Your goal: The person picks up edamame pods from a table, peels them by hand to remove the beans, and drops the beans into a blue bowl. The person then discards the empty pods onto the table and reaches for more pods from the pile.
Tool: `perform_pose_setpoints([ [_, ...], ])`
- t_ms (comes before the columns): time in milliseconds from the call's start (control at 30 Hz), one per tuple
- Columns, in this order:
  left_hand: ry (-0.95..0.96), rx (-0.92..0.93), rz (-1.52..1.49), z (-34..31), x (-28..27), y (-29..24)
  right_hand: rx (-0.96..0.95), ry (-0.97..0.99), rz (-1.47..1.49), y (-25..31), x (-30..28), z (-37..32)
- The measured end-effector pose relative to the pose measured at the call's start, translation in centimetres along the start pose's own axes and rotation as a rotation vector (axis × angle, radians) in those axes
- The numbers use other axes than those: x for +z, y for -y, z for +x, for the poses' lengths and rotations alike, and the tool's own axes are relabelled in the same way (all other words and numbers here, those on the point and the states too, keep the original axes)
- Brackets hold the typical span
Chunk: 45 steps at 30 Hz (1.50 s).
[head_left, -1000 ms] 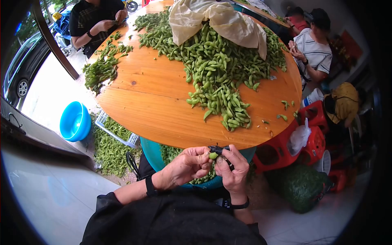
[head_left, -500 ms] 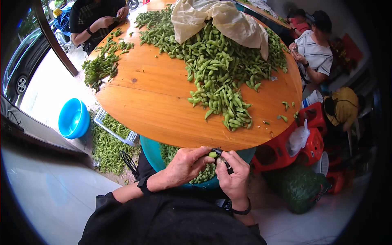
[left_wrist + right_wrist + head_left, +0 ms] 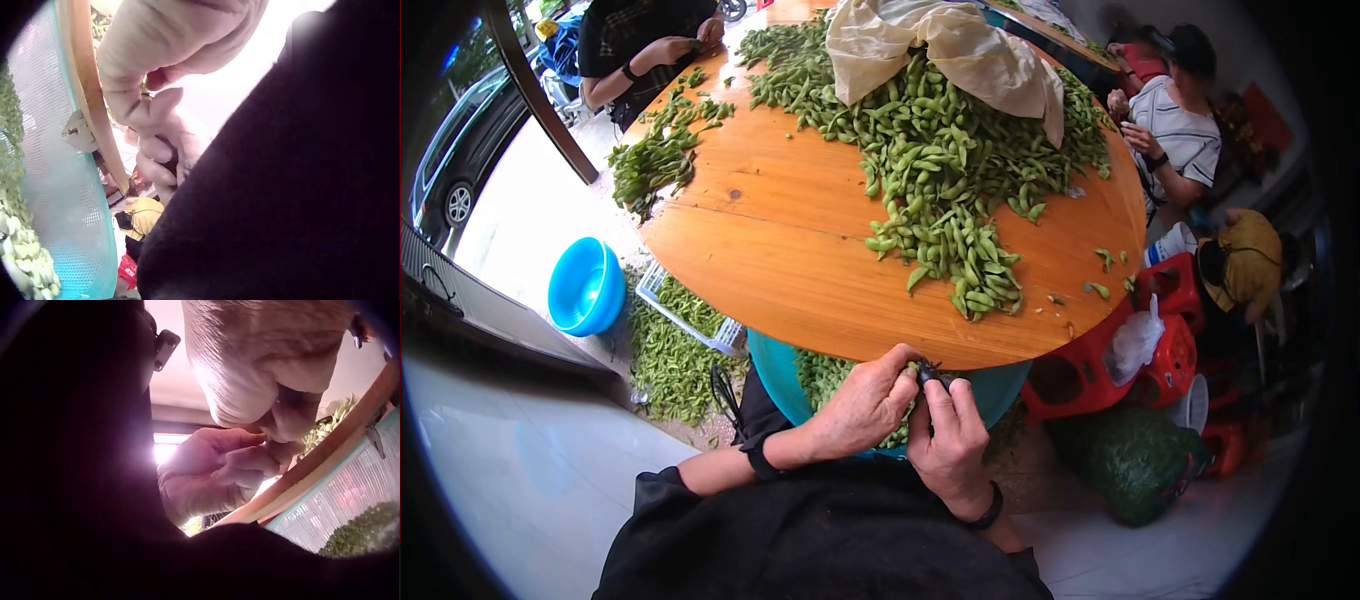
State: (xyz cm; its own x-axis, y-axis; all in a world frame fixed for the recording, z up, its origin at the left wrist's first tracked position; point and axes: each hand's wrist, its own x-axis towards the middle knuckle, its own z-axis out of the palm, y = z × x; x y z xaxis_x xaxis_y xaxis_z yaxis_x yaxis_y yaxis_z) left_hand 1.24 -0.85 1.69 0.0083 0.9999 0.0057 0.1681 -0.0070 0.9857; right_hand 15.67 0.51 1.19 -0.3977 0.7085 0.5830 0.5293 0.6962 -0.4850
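Observation:
In the head view my left hand (image 3: 868,402) and right hand (image 3: 948,440) meet just in front of the table's near edge. My left thumb and fingers pinch a small green soybean pod (image 3: 912,369), mostly hidden by the fingertips. The fingertips of my right hand close on it from the other side, with a black covering (image 3: 928,373) at their tips. Below both hands stands a teal mesh basket (image 3: 772,372) holding shelled green beans (image 3: 815,376). Both wrist views show the fingers curled together beside the table edge, the pod hidden there.
A large heap of soybean pods (image 3: 940,170) covers the far side of the wooden table (image 3: 780,250), partly under a pale cloth (image 3: 940,50). Empty pods (image 3: 670,350) lie on the floor near a white crate (image 3: 690,315) and blue basin (image 3: 587,287). Red stools (image 3: 1170,355) stand right.
The left hand has turned so its back shows more, and the right fingers have straightened somewhat over the pod. The green pod shows less than before. Both hands stay together at the table edge.

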Motion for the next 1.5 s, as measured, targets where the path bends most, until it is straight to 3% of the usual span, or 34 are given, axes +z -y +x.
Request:
perform_pose_setpoints([
  [167, -0.049, -0.018, -0.056, 0.1, 0.4, 0.0, -0.044, -0.022, -0.016, 0.2, 0.1, 0.1],
  [267, -0.014, -0.097, -0.223, -0.1, 0.0, 0.0, -0.014, -0.045, 0.071, -0.2, 0.2, 0.1],
  [300, 0.062, -0.156, -0.448, -0.1, -0.3, 0.3, -0.015, -0.047, 0.070, -0.5, 0.0, 0.2],
  [333, 0.140, -0.215, -0.674, -0.1, -0.4, 0.6, 0.013, -0.033, 0.128, -0.9, -0.2, 0.3],
  [500, 0.242, -0.242, -0.674, -0.1, -0.6, 0.2, 0.137, -0.052, 0.229, -1.6, -1.0, 0.6],
  [567, 0.276, -0.260, -0.636, -0.2, -0.7, -0.2, 0.357, -0.011, 0.431, -2.4, -1.4, 0.0],
  [633, 0.397, -0.052, -0.047, -0.6, -1.6, -0.3, 0.396, -0.090, 0.417, -2.8, -2.9, 0.2],
  [700, 0.444, -0.050, 0.089, 0.0, -2.3, -0.6, 0.457, -0.083, 0.334, -4.1, -6.1, -0.2],
  [767, 0.142, 0.396, 0.342, 1.0, -2.5, 0.3, 0.476, 0.109, 0.012, -6.3, -10.1, -1.1],
  [800, 0.036, 0.431, 0.419, 1.7, -2.6, 0.1, 0.462, 0.132, -0.118, -7.2, -11.4, -1.9],
  [867, -0.081, 0.391, 0.579, 3.8, -2.7, -0.7, 0.474, 0.158, -0.309, -8.4, -12.9, -3.1],
  [900, -0.199, 0.344, 0.736, 4.8, -2.7, -1.0, 0.466, 0.156, -0.310, -8.4, -12.9, -3.1],
  [1000, -0.318, 0.360, 0.839, 7.5, -2.7, 0.4, 0.448, 0.047, -0.259, -7.9, -12.2, -2.5],
  [1133, -0.275, 0.288, 1.012, 9.2, -2.8, 1.7, 0.379, 0.018, -0.161, -6.9, -9.6, -0.8],
  [1233, -0.373, 0.410, 0.958, 8.5, -3.3, 1.2, 0.317, -0.017, -0.025, -6.2, -7.7, 0.5],
  [1333, -0.317, 0.324, 0.389, 7.5, -4.0, 0.0, 0.410, 0.023, 0.259, -5.6, -5.2, 1.7],
  [1367, -0.307, 0.327, 0.390, 6.9, -4.3, -0.4, 0.437, 0.028, 0.403, -5.3, -4.4, 2.2],
  [1433, 0.045, -0.085, -0.316, 5.3, -4.5, -0.7, 0.551, 0.077, 0.727, -3.9, -3.4, 3.6],
  [1500, 0.088, -0.161, -0.401, 4.0, -4.0, -1.5, 0.568, 0.112, 0.973, -3.2, -2.4, 4.2],
])
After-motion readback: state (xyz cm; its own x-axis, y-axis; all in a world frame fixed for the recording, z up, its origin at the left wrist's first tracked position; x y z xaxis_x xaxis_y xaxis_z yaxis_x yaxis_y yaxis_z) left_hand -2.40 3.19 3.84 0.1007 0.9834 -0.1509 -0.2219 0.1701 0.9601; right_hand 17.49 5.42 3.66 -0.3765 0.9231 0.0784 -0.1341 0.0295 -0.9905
